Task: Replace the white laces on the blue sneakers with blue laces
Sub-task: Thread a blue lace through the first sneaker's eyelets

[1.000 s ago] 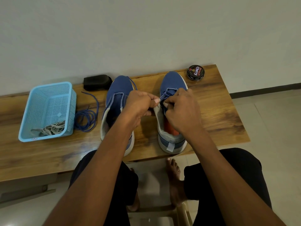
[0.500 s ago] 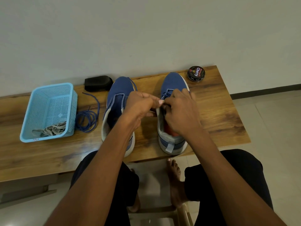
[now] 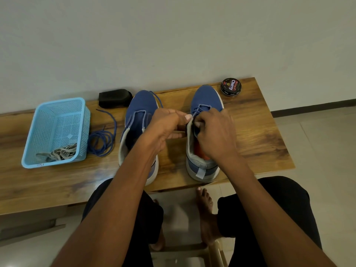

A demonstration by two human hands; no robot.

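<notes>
blue lace [image 3: 200,109] on rt sneaker [image 3: 205,105]: left hand [image 3: 165,126] + right hand [image 3: 213,132] both pinch it, grip tight.

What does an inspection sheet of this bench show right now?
Surface: wooden bench, against a wall.
Job's things: right sneaker partly laced in blue; left sneaker with a blue lace end by its toe; loose blue lace; white laces in blue basket.
Clutter: polish tin; black brush.
Grippers: left hand and right hand pinch the right sneaker's lace.
Cables: nothing seen.
Surroundings: tiled floor, bare feet.
</notes>
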